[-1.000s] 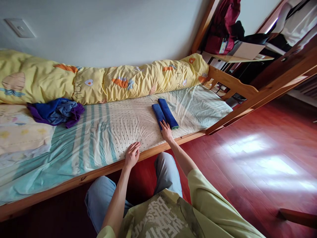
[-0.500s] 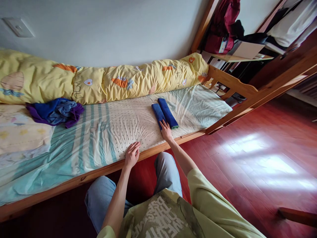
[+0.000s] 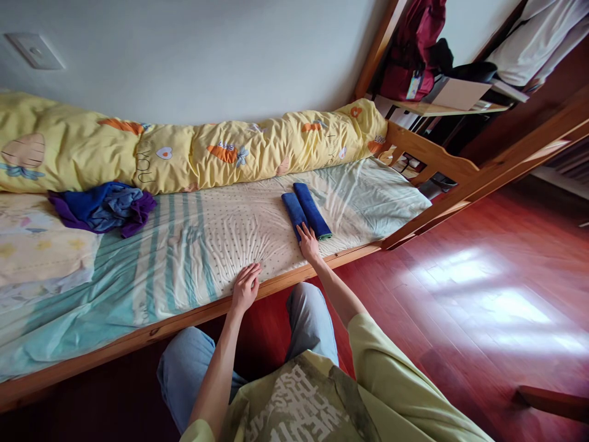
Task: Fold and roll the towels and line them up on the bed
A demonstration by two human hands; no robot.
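Note:
Two narrow folded blue cloths lie side by side on the bed sheet (image 3: pixel 239 227). My right hand (image 3: pixel 309 242) rests with spread fingers on the near end of the left folded cloth (image 3: pixel 293 210). Beside it, the right folded cloth (image 3: pixel 311 209) shows a green edge at its near end. My left hand (image 3: pixel 246 286) lies on the mattress edge, fingers extended and holding nothing. Farther left sits a crumpled heap of blue and purple cloths (image 3: pixel 105 207), apart from both hands.
A rolled yellow quilt (image 3: pixel 184 153) runs along the wall. The wooden bed rail (image 3: pixel 193 319) borders the near side, above my knees. Folded pale bedding (image 3: pixel 46 245) lies at left. A dark red backpack (image 3: pixel 416 55) stands on a shelf beyond the headboard (image 3: pixel 427 153).

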